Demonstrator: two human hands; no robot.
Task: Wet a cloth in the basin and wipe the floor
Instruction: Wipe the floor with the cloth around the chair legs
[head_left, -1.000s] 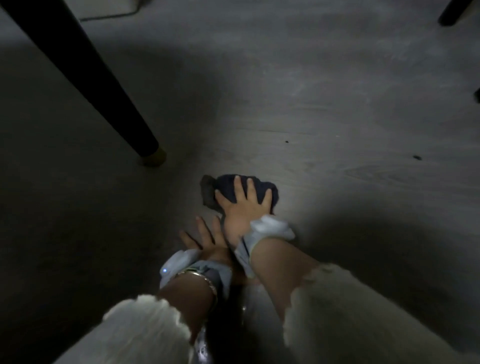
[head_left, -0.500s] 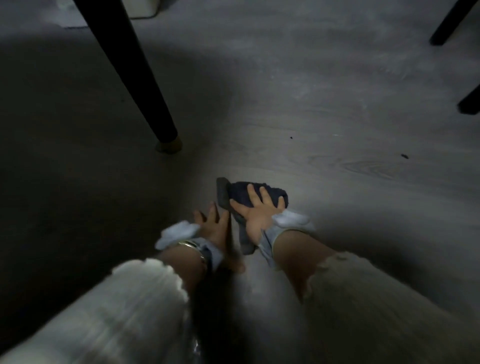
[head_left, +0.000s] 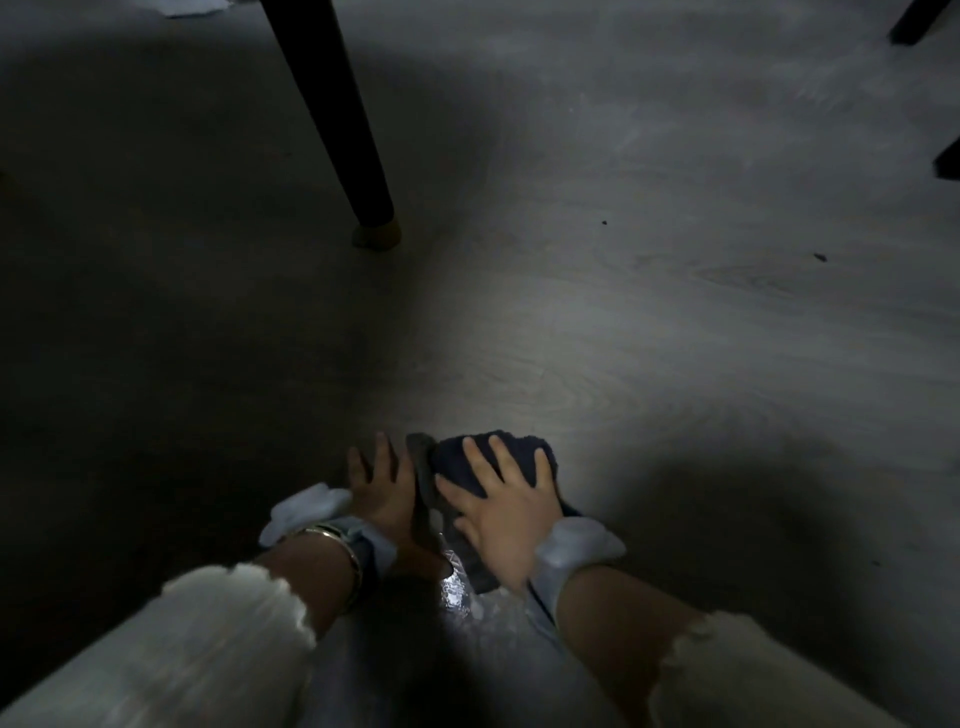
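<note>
A dark blue cloth (head_left: 511, 449) lies bunched on the grey wood-look floor (head_left: 649, 322), low in the middle of the view. My right hand (head_left: 501, 512) presses flat on top of the cloth with its fingers spread. Beside it on the left, my left hand (head_left: 382, 486) rests flat on the floor, fingers apart, touching the cloth's left edge. A wet, shiny patch (head_left: 457, 592) shows on the floor just below the hands. No basin is in view.
A dark tapered furniture leg (head_left: 337, 119) with a pale foot stands on the floor at upper left. Two more dark legs (head_left: 911, 21) show at the upper right edge. Small dark specks (head_left: 820, 256) lie on the floor to the right. The left side is in deep shadow.
Both hands and the cloth have slid back toward me across the floor. The view has tilted, so the furniture leg appears farther right and higher.
</note>
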